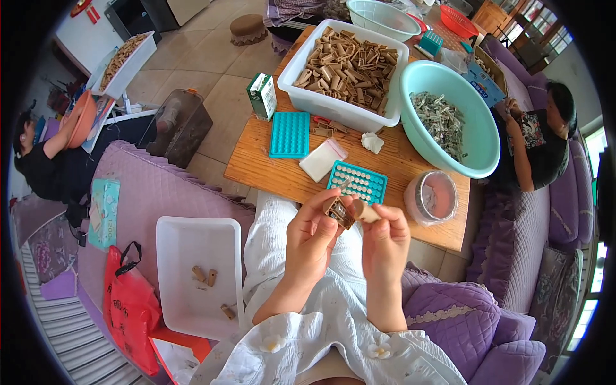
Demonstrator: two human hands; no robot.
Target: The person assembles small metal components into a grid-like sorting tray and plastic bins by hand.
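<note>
Above my lap, close to the table's near edge, my left hand [312, 239] is closed on a brown plastic casing [339, 213] with shiny metal parts inside its hollow side. My right hand [387, 247] pinches a lighter tan plastic piece [365, 211] right beside it; whether the two pieces touch I cannot tell. Just beyond my fingers lies a teal tray [380, 190] with rows of small white round pieces. A large white bin [292, 82] on the table is heaped with brown plastic pieces [350, 64]. A mint-green basin [478, 154] holds small grey-silver parts [439, 122].
On the wooden table [250, 160] stand a teal dimpled tray [289, 135], a green-white box [262, 96], a clear bag [323, 160] and a pink-rimmed tub [431, 197]. To my left, a white bin [199, 253] holds a few brown pieces. Two people [45, 154] [539, 138] sit at either side.
</note>
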